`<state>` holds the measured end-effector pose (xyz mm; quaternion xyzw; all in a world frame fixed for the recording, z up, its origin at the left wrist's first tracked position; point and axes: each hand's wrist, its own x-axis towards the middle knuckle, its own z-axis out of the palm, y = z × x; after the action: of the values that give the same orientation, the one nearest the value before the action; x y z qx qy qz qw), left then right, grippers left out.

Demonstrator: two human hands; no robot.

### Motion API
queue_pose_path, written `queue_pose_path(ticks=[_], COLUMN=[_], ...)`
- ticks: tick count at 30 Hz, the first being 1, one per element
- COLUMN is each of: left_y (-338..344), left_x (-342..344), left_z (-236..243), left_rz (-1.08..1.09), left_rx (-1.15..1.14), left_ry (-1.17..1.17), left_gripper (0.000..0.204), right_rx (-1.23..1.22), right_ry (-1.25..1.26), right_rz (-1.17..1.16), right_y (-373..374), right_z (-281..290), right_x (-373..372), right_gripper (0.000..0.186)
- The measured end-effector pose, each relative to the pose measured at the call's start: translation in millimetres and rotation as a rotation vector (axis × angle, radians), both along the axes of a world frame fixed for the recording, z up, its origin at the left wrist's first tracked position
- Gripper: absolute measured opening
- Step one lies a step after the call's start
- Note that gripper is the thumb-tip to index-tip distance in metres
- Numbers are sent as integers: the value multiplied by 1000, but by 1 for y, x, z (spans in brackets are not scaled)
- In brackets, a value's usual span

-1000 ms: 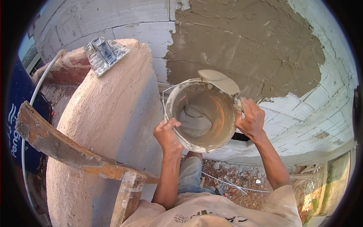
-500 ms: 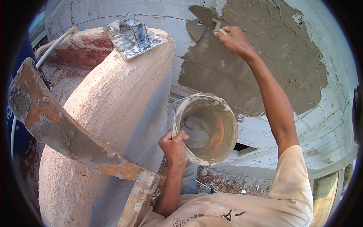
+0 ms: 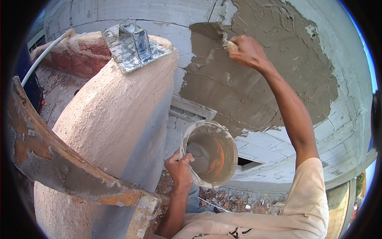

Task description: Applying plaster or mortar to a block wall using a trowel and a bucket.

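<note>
My right hand (image 3: 248,52) is closed round the pale handle of a trowel (image 3: 213,28) at the upper middle. The blade lies against the block wall at the left border of a wet grey mortar patch (image 3: 254,87), and mortar hides most of it. Lower down, my left hand (image 3: 180,168) grips the near left rim of a mortar-smeared bucket (image 3: 232,161), thumb over the edge. The bucket is tilted so that its inside shows, with grey mortar coating the walls and bottom. Its thin wire handle rests by the left rim.
A plastering float (image 3: 133,49) lies on the rounded, rough pink structure (image 3: 115,107) at left. A mortar-caked wooden board (image 3: 67,163) crosses the lower left. Bare pale blocks (image 3: 163,36) border the mortar. A dark rectangular opening (image 3: 247,162) sits low in the wall, above rubble (image 3: 234,201).
The trowel has come down flat against the wall, and fresh mortar now covers bare block at the patch's left border. The bucket in my left hand sits lower in view.
</note>
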<state>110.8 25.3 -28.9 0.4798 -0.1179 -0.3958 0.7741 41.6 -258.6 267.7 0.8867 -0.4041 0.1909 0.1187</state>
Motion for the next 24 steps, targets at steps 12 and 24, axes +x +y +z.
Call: queue_pose_path(ticks=[12, 24], left_y=[1, 17], left_x=[-5, -2], left_z=[-9, -15], left_rz=[-42, 13], left_rx=[77, 75], left_ry=[44, 31], left_gripper=[32, 32], right_rx=[233, 451], right_ry=[-147, -671], right_rz=[28, -97], right_y=[-29, -35], right_z=[-6, -68], right_x=[-35, -212], right_gripper=[41, 37])
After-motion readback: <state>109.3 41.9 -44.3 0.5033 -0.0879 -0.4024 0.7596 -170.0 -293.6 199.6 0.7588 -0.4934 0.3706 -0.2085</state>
